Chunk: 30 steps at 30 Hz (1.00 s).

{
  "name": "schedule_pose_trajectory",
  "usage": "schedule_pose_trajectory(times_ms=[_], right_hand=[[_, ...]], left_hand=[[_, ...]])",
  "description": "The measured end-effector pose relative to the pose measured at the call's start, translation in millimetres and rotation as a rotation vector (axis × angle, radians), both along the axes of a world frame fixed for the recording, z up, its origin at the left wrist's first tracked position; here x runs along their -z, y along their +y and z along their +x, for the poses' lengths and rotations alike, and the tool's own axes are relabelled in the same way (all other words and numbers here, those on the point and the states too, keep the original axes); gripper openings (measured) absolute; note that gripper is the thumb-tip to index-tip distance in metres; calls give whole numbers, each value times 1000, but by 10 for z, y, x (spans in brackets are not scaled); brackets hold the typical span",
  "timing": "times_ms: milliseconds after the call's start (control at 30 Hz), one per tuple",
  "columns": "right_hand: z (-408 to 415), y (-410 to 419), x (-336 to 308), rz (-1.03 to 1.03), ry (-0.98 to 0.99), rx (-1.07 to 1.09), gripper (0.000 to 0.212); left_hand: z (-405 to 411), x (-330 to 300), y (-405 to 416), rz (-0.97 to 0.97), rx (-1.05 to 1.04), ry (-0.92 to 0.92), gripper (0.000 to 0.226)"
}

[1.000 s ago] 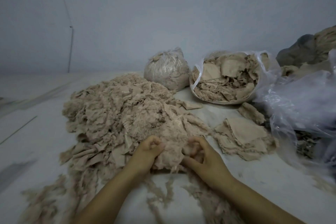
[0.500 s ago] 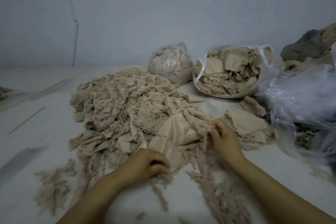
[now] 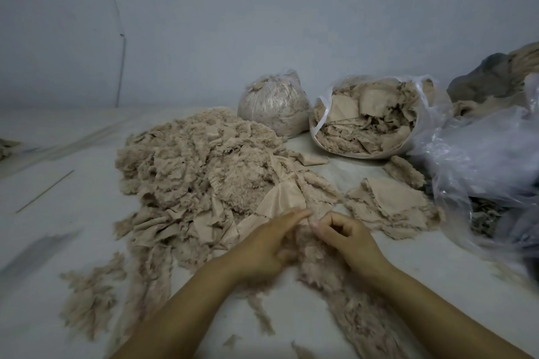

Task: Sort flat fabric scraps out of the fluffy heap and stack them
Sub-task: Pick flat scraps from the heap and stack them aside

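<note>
Left hand (image 3: 264, 245): lies on the near edge of the fluffy heap (image 3: 198, 166), fingers (image 3: 294, 216) stretched out almost straight and close together, tips touching a flat fabric scrap (image 3: 280, 198) that sticks out of the fluff.
Right hand (image 3: 347, 237): just right of the left one, fingers (image 3: 335, 220) curled in toward the palm, thumb tip against the fluff at the scrap's near edge; whether it pinches any fabric, I cannot tell.
Flat fabric scrap: smooth, beige, fan-shaped, lying in the near right part of the heap, just far of both hands.
Fluffy heap: beige, wide, on the white desk (image 3: 58, 213), left of centre, with loose tufts (image 3: 90, 294) trailing toward the near edge.
Stack of flat scraps (image 3: 390, 204): on the desk just right of the hands, apart from the heap.
Open plastic bag (image 3: 367, 119): far right, lying on its side, mouth toward the camera, full of flat beige pieces.
Tied plastic bag (image 3: 274, 105): rounded, far centre, touching the heap's far edge.
Loose clear plastic (image 3: 481, 160): crumpled at the right edge.
Writing: no readable label or brand on the bags.
</note>
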State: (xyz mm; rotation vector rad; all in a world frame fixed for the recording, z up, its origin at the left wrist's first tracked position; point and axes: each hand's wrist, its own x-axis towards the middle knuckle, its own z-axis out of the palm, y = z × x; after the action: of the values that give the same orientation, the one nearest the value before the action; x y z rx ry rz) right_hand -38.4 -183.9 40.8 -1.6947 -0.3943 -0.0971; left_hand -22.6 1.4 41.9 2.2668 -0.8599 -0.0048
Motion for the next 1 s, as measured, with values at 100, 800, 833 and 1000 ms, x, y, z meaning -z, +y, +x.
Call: schedule_pose_trajectory(times_ms=[100, 800, 833, 1000], right_hand=[[33, -12, 7, 241, 99, 34, 18], [-97, -58, -92, 83, -86, 30, 39], [-51, -85, -105, 127, -48, 119, 32], [72, -11, 4, -160, 97, 46, 17]], left_hand=[[15, 46, -132, -165, 51, 161, 32], [-82, -10, -223, -900, -343, 859, 26], [-83, 2, -211, -870, -328, 831, 34], [-110, 23, -197, -825, -237, 775, 42]])
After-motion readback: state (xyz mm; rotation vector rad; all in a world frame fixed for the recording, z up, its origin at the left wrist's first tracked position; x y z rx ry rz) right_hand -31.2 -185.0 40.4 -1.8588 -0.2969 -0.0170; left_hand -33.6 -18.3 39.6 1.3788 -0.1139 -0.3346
